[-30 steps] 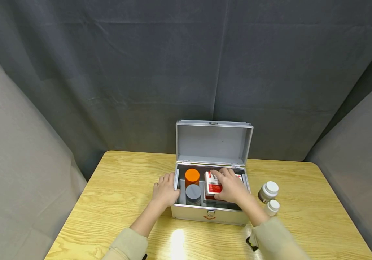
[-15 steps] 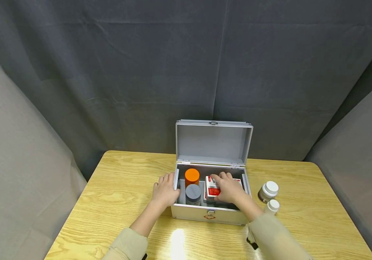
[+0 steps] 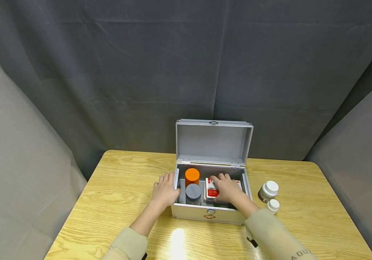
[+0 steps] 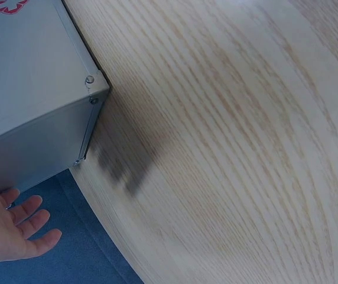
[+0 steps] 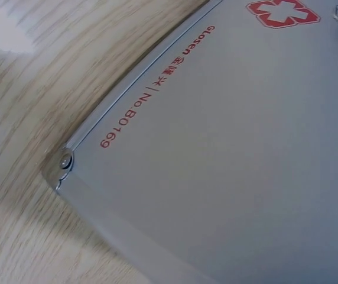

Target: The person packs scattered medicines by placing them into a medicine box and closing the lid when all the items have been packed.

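Red-and-white rectangular carton point(image 3: 211, 187) is being gripped by right hand point(image 3: 228, 189); boxy silver metal case point(image 3: 190, 213) is being touched at nine o'clock by spread left hand point(image 3: 165, 192).

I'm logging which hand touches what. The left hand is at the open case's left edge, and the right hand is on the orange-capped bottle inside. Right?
Not quite: the right hand is on the red-and-white box, as the head view shows. The left hand is indeed at the left edge of the open case.
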A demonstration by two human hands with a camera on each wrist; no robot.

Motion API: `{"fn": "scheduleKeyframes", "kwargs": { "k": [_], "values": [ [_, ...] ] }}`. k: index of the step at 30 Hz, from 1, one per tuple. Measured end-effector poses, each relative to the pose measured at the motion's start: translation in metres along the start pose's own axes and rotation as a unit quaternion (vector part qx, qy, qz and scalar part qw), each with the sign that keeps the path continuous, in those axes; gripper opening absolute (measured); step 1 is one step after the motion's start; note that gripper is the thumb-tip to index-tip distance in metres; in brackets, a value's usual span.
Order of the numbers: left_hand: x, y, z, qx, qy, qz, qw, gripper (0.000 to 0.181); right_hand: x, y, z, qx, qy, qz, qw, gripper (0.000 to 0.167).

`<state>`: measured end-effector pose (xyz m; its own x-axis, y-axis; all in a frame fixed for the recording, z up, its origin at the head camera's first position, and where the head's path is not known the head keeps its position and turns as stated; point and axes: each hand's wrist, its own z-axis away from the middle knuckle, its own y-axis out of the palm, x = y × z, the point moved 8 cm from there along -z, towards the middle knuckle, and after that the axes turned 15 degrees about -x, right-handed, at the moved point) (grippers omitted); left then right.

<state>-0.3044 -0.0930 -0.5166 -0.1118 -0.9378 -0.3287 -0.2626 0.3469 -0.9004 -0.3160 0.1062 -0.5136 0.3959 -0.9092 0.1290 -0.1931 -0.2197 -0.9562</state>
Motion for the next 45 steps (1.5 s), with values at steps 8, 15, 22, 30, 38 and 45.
{"fn": "scheduleKeyframes", "kwargs": {
  "k": [8,15,22,30,38,45],
  "values": [
    [0.0,-0.001,0.001,0.003,0.0,-0.001,1.0,0.067,-0.001,0.006,-0.002,0.009,-0.004,0.006,0.9999,0.082],
    [0.0,-0.002,0.001,0.003,-0.001,0.0,1.0,0.066,0.0,0.01,-0.002,0.011,-0.015,0.025,0.9995,0.082],
    [0.0,-0.002,0.001,0.005,0.0,0.002,1.0,0.067,0.0,0.012,-0.004,0.009,-0.017,0.029,0.9994,0.082],
    [0.0,-0.001,0.001,0.007,-0.002,0.006,1.0,0.067,-0.003,0.014,-0.004,0.005,-0.014,0.029,0.9995,0.083],
    [0.0,-0.001,0.001,0.009,-0.006,0.007,0.9999,0.068,-0.002,0.015,-0.003,0.004,-0.018,0.03,0.9994,0.083],
    [0.0,-0.001,0.001,0.006,-0.003,0.002,1.0,0.067,-0.002,0.013,-0.002,0.008,-0.018,0.035,0.9992,0.082]
  ]
}}
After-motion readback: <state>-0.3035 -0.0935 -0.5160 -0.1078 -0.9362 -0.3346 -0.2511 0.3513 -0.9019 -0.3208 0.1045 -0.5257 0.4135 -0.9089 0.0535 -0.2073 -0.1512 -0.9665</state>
